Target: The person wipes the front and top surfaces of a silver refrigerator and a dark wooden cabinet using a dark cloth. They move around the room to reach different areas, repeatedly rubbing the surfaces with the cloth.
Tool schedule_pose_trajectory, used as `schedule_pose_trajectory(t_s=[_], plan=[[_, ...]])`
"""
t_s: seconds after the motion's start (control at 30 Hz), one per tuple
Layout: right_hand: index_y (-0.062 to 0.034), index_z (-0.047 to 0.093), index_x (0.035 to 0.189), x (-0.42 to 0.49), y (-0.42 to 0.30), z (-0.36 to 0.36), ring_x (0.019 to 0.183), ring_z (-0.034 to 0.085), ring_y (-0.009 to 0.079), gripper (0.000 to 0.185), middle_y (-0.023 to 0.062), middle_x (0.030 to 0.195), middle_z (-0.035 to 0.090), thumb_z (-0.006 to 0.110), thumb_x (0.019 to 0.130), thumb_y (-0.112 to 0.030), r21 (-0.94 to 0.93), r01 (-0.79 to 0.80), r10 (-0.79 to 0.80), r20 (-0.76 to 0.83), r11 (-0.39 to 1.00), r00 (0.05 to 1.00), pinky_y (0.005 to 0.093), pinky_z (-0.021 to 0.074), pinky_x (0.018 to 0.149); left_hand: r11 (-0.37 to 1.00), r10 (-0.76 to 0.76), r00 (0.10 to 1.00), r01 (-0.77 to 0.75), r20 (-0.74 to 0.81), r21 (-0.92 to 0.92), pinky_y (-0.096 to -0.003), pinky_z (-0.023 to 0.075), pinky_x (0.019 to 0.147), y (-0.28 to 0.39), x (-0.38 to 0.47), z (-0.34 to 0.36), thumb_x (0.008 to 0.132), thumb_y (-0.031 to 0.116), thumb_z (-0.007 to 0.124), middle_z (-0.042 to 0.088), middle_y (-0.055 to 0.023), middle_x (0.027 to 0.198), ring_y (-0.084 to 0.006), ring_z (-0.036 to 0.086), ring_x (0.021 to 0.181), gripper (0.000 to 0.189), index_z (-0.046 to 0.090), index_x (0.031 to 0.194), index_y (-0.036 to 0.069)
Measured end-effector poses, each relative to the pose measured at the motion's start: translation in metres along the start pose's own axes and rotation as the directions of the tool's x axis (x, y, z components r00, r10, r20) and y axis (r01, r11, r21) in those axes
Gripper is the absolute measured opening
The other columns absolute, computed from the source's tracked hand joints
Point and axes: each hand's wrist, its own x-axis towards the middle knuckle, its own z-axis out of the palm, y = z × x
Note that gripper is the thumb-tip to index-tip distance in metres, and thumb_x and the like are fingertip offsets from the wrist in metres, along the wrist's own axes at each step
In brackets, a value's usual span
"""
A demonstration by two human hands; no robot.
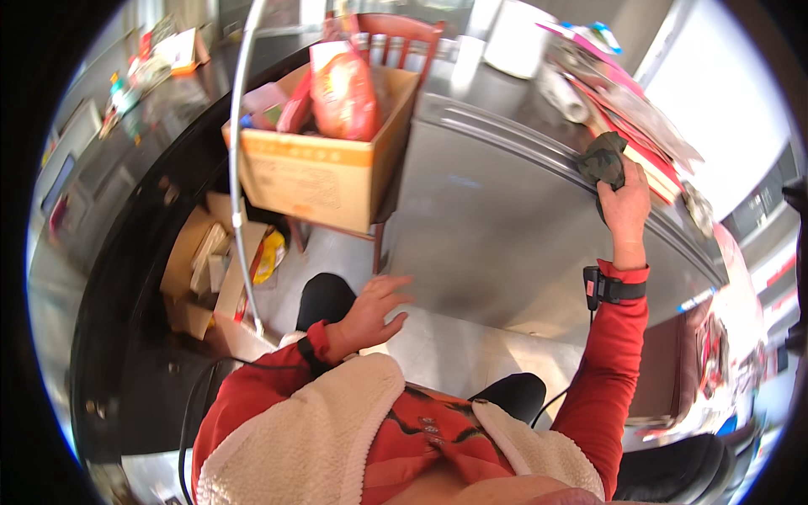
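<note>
My right hand (623, 192) grips a dark camouflage-patterned cloth (603, 159), bunched against the upper edge of a grey metal-fronted appliance (492, 214). The cloth lies by the ridged trim strip (505, 129) that runs along the top of that front. My left hand (372, 312) is held in front of my body with its fingers spread. Nothing is in it, and its fingertips are slightly blurred. Below it show the pale floor and my knee.
A cardboard box (303, 177) holding a red package (345, 95) rests on a wooden chair (404, 28). Another open carton (208, 265) stands lower left, behind a white pole (237, 158). Papers (637, 126), a paper roll (562, 95) and a white cylinder (517, 38) lie atop the appliance.
</note>
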Motion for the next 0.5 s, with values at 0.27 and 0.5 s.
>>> schedule_pose_trajectory(t_s=[0.27, 0.5], plan=[[-0.0091, 0.057, 0.135, 0.024, -0.178, 0.063, 0.118, 0.059, 0.0371, 0.065, 0.0141, 0.124, 0.061, 0.078, 0.076, -0.029, -0.008, 0.266, -0.265, 0.060, 0.964, 0.962, 0.0496, 0.0530, 0.092, 0.999, -0.013, 0.999, 0.011, -0.040, -0.050, -0.0534, 0.0396, 0.111, -0.002, -0.027, -0.021, 0.084, 0.011, 0.073, 0.058, -0.0172, 0.140, -0.0380, 0.056, 0.123, 0.033, 0.068, 0.116, 0.009], [-0.0155, 0.061, 0.133, -0.006, -0.221, 0.106, 0.114, 0.058, 0.0335, 0.067, 0.0110, 0.128, 0.060, 0.085, 0.070, -0.018, -0.065, 0.456, -0.456, -0.262, 0.888, 0.851, 0.0493, 0.0476, 0.094, 0.999, -0.026, 0.996, 0.028, -0.087, 0.022, -0.0520, 0.0403, 0.110, -0.002, -0.052, -0.052, 0.084, 0.012, 0.074, 0.056, -0.0149, 0.141, -0.0374, 0.056, 0.122, 0.033, 0.067, 0.116, 0.011]])
